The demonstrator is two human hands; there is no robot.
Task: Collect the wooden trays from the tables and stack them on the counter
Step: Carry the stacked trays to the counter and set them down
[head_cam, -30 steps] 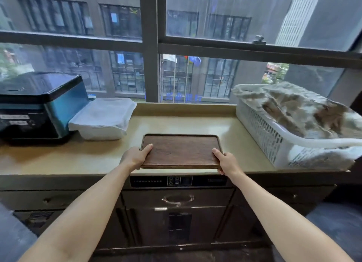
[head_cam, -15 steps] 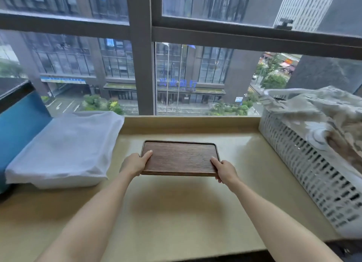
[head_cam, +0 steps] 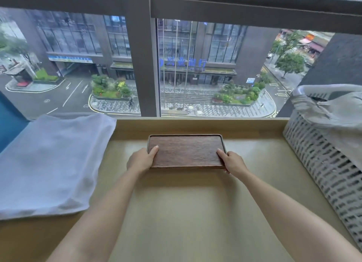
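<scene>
**K:** On the counter [head_cam: 195,212], mid-depth toward the window [head_cam: 215,66], the wooden tray [head_cam: 186,151] is sitting long side to the camera. Both hands are on it.

**M:** Grip state?

**K:** Left hand [head_cam: 141,160] is clamping the tray's left short edge, thumb lying on the top face, the other fingers curling under and out of sight. Right hand [head_cam: 232,162] is mirroring that on the right short edge, thumb on top near the rim. Fingers are closing narrow around the edges, not splayed.

**M:** Tray flat or lifted?

**K:** Looking level. Near edge is casting a soft shadow on the counter; can't tell whether it's resting or hovering just above. Only one tray is showing, nothing lying on it.

**M:** Neighbours?

**K:** White folded cloth [head_cam: 51,164] is lying to the left, well apart from the tray, with a blue appliance [head_cam: 9,124] peeking out behind it at the frame edge. White slotted basket [head_cam: 323,164] is standing on the right, also clear of the tray, with pale fabric [head_cam: 337,113] spilling over its rim.

**M:** Arms?

**K:** Both forearms are reaching straight in from the bottom of the frame, bare, roughly symmetric. Tray is sitting between cloth and basket, close to the raised back lip of the counter but not touching it.
</scene>
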